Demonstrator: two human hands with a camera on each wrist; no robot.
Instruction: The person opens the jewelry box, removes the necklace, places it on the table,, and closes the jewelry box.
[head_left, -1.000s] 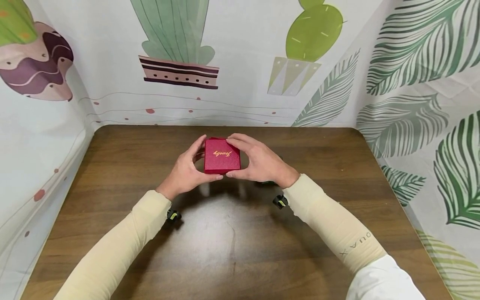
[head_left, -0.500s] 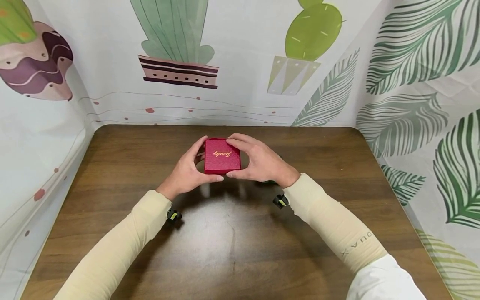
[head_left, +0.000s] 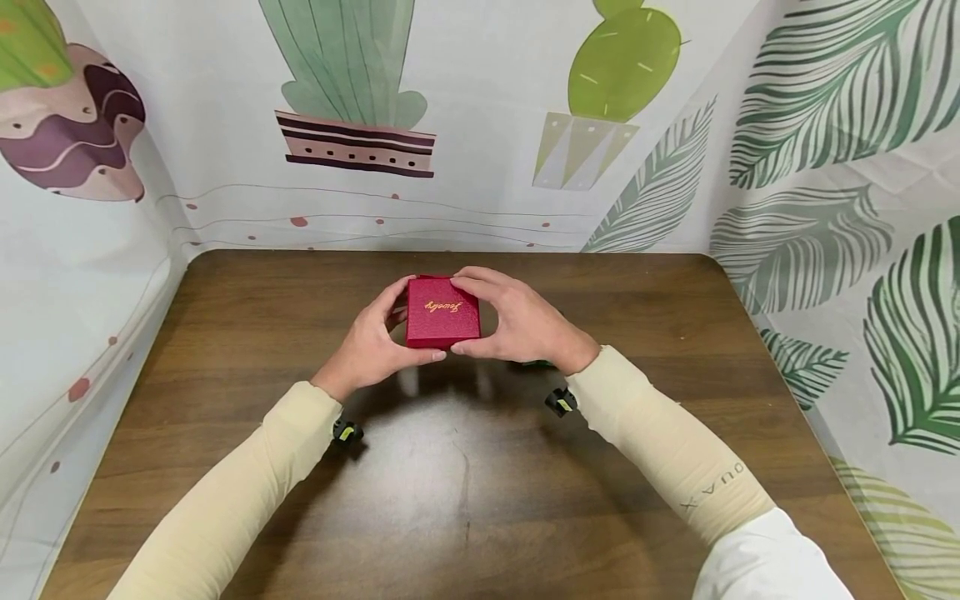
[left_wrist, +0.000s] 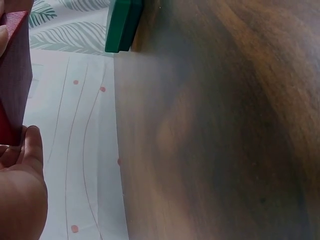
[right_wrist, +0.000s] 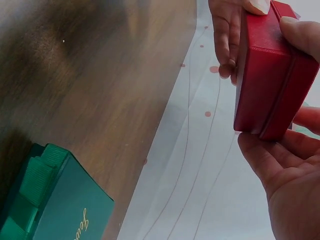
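Note:
A square red jewelry box [head_left: 443, 312] is held up above the table between both hands, its gold "Jewelry" lettering upside down in the head view. My left hand [head_left: 372, 340] grips its left side, thumb along the near edge. On the right side, my right hand [head_left: 525, 325] grips it with the thumb at the near edge and fingers at the far edge. The right wrist view shows the red box [right_wrist: 265, 75] with a seam along its side and its lid down. Below my right wrist stands a green jewelry box [right_wrist: 75, 200], mostly hidden in the head view.
A brown wooden table [head_left: 465, 500] lies beneath the hands. Behind it and along both sides hangs a white cloth [head_left: 480, 200] printed with cacti and leaves. Small black cameras [head_left: 561, 402] sit at both wrists.

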